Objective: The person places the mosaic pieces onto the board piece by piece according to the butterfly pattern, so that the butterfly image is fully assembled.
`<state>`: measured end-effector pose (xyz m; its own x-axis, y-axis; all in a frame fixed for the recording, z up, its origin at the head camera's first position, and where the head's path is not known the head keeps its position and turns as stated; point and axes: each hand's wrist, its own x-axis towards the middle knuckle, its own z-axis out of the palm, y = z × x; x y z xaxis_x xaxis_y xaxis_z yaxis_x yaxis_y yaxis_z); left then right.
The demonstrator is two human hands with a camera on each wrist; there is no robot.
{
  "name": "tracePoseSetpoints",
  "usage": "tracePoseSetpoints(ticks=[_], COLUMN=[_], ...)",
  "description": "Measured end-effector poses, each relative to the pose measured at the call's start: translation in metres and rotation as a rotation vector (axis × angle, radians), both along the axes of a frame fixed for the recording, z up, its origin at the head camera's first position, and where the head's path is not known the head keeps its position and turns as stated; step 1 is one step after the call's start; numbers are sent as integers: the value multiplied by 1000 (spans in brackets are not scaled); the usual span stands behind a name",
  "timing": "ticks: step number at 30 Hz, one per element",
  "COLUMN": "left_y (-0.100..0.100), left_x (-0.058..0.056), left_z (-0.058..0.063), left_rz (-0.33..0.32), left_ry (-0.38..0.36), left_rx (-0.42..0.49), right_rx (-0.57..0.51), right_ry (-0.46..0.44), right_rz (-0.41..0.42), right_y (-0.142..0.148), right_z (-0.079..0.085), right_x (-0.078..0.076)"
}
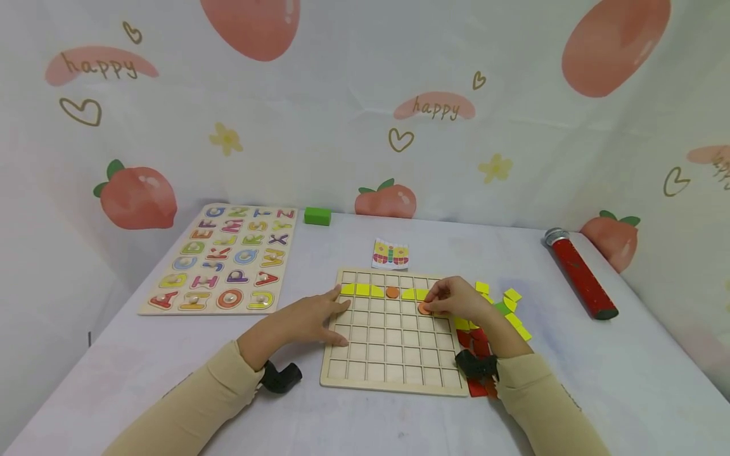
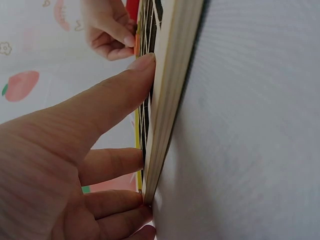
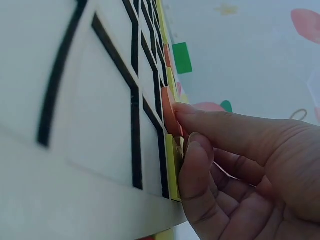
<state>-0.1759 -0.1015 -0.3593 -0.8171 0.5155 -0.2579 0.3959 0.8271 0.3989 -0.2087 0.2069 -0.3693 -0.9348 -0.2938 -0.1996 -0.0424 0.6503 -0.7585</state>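
Observation:
A square wooden grid board point(image 1: 371, 368) lies in front of me. Along its second row from the back sit several yellow pieces point(image 1: 362, 290) and an orange disc point(image 1: 392, 292). My left hand point(image 1: 305, 322) rests at the board's left edge, fingers spread. In the left wrist view its thumb and fingertips point(image 2: 125, 165) touch the rim. Near the right end of that row, my right hand point(image 1: 461, 299) pinches another orange disc point(image 1: 424, 308) between thumb and finger. The right wrist view shows this disc point(image 3: 171, 111) tilted on the grid, beside a yellow piece point(image 3: 173, 167).
Loose yellow tiles point(image 1: 517, 324), a green tile point(image 1: 502, 308) and red tiles point(image 1: 478, 387) lie right of the board. Behind it is a butterfly pattern card point(image 1: 390, 254). An alphabet puzzle point(image 1: 219, 272) and green block point(image 1: 317, 216) stand left; a red microphone point(image 1: 582, 275) lies right.

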Motion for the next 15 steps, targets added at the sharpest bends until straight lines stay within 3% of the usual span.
tracePoseSetpoints(ticks=[8, 15], left_y=[-3, -2], left_x=[1, 0], left_z=[-1, -1], left_rz=[9, -11], left_ry=[-11, -15], left_rx=[12, 7], right_rx=[24, -30], right_ry=[7, -24], right_rz=[5, 37], right_y=[0, 20], right_z=[2, 12], right_x=[-1, 2])
